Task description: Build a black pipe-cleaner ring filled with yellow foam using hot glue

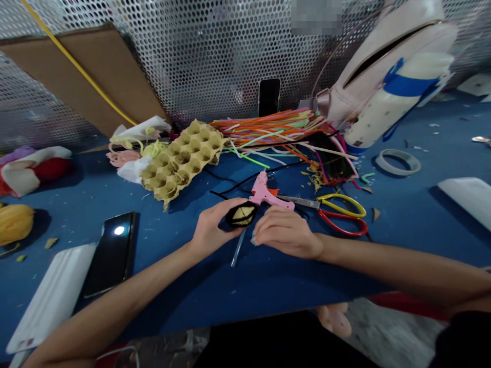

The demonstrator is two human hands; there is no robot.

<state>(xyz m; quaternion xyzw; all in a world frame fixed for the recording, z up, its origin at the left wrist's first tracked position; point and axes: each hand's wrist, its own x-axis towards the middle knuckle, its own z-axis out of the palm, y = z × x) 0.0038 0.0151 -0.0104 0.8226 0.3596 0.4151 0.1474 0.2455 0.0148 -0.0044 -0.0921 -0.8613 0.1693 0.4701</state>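
Note:
My left hand [215, 225] is closed round a small egg-carton cup [243, 214], pale yellow inside and covered in fuzzy black, perhaps pipe cleaner. Just to its right, my right hand [286, 231] has its fingers curled in and pressed together. What they pinch, if anything, is hidden. Beyond both hands lies a pink hot glue gun [264, 190] with an orange trigger. A clear glue stick [238, 249] rests on the blue table under the cup. Scissors [339, 212] with yellow and red handles lie beside the glue gun.
Behind are an egg carton [184, 158] and a pile of coloured pipe cleaners [268, 128]. Phones [113, 253] and white boxy items [53, 291] lie left. A tape roll [398, 162], bottle [399, 102] and pale bag [368, 66] stand right. Yellow yarn [15, 224] sits far left.

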